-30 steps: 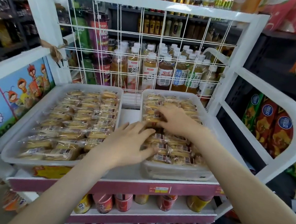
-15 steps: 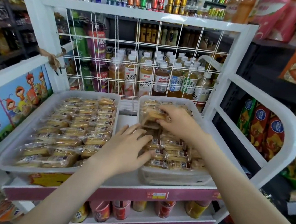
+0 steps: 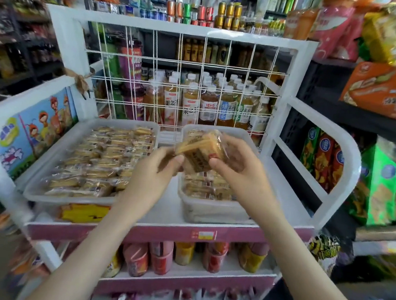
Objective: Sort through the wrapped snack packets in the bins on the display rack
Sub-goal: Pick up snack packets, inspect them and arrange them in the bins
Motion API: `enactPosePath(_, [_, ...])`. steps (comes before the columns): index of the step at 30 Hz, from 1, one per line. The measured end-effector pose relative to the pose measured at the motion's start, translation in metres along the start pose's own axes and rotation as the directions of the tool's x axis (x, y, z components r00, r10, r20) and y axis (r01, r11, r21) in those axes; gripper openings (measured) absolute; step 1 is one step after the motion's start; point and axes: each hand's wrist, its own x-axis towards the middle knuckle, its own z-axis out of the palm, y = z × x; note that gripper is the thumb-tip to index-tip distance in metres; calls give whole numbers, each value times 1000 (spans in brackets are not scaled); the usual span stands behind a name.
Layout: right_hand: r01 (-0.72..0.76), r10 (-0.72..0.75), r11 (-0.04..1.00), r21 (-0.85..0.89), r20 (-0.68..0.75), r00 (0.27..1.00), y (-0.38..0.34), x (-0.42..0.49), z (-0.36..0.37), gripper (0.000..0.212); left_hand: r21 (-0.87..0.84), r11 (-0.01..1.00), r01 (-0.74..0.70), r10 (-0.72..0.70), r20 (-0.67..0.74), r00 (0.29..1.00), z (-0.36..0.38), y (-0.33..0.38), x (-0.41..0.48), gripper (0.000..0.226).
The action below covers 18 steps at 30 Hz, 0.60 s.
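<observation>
Centrally, a person's two bare hands hold a small bundle of wrapped snack packets (image 3: 200, 150) just above the right bin (image 3: 210, 212) on a white display rack (image 3: 180, 27). The left hand (image 3: 155, 172) pinches the bundle's left edge between curled fingers and thumb. The right hand (image 3: 241, 171) curls its fingers round the bundle's right side. More packets lie in the right bin beneath. Beside it, the left bin (image 3: 64, 198) holds rows of packets. Bottled drinks (image 3: 207, 107) stand behind the rack's wire grid (image 3: 179, 62).
</observation>
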Motion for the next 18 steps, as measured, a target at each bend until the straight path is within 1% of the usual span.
enactPosePath(1, [-19, 17, 997, 73, 16, 1000, -3, -12, 1, 35, -49, 999, -5, 4, -22, 1000, -1, 4, -11, 8])
enactPosePath(2, [-28, 25, 993, 113, 29, 999, -4, -25, 1, 31, -88, 996, -2, -2, -42, 999, -2, 6, -24, 5])
enactPosePath(4, [-32, 26, 991, 127, 48, 999, -7, -52, 1, 12, -184, 982, 42, -53, -54, 997, -1, 12, -54, 6])
enactPosePath(5, [-45, 39, 993, 109, 49, 998, -6, -66, 0, 9, -212, 975, 70, -83, -52, 995, 0, 14, -70, 6])
enactPosePath(7, [-77, 76, 996, 44, 26, 997, -2, -95, -1, 26, -239, 961, 140, -149, -16, 989, 2, 13, -102, 15])
enactPosePath(10, [-162, 162, 987, 26, -1, 987, 6, -133, 0, 36, -365, 882, 299, -253, 169, 953, 6, 7, -149, 26])
enactPosePath(12, [-194, 195, 979, -61, 13, 981, 12, -154, 4, 38, -463, 812, 355, -280, 225, 933, 8, 3, -176, 23])
enactPosePath(14, [-161, 166, 969, -186, 15, 986, 17, -172, 9, 36, -524, 765, 375, -303, 222, 927, 9, 0, -199, 21])
enactPosePath(16, [-130, 138, 958, -254, 15, 990, 21, -186, 15, 30, -523, 759, 388, -314, 227, 922, 8, -2, -216, 21])
enactPosePath(18, [-160, 174, 958, -237, 39, 984, 22, -196, 20, 31, -447, 796, 407, -326, 249, 912, 5, -7, -226, 21])
